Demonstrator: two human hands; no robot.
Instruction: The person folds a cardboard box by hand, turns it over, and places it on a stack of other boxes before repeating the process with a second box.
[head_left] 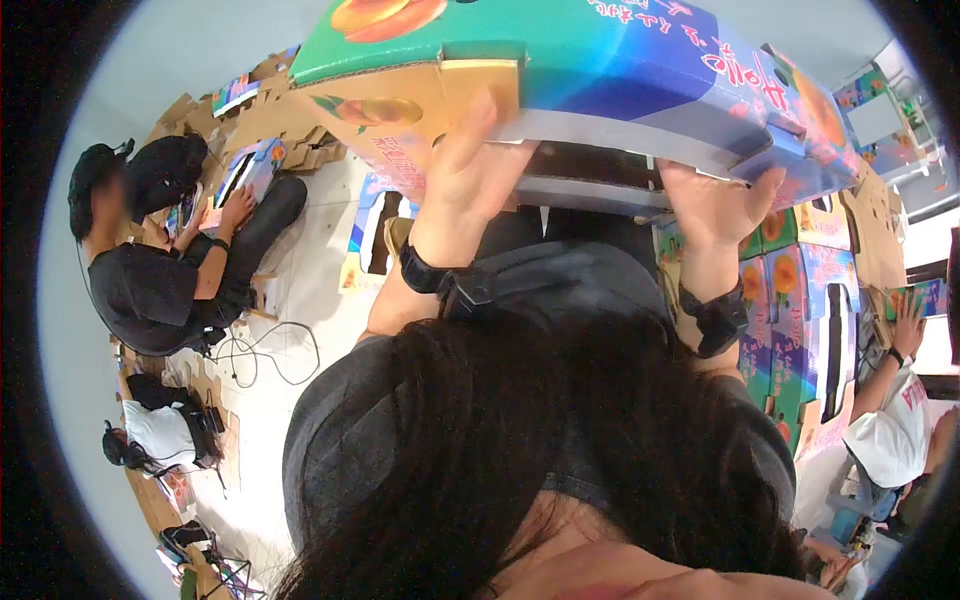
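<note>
A colourful cardboard fruit box [620,70], printed with peaches and pink lettering, is held up in front of me. Its long dark opening lies along the side nearest my body, with cut flaps near both ends. My left hand [475,165] grips the left part of that side, thumb up against an orange flap and fingers reaching into the opening. At the right end of the opening, my right hand [715,200] is closed on the edge, its thumb against the blue corner. Fingertips of both hands are partly hidden inside the box.
Stacked fruit boxes [800,330] stand at my right. Another box [375,235] is on the floor, left of me. A seated co-worker [150,290] handles a box at left, near a black cable [265,355]. Flattened cardboard [290,110] lies behind. Another person's hand [905,325] shows at far right.
</note>
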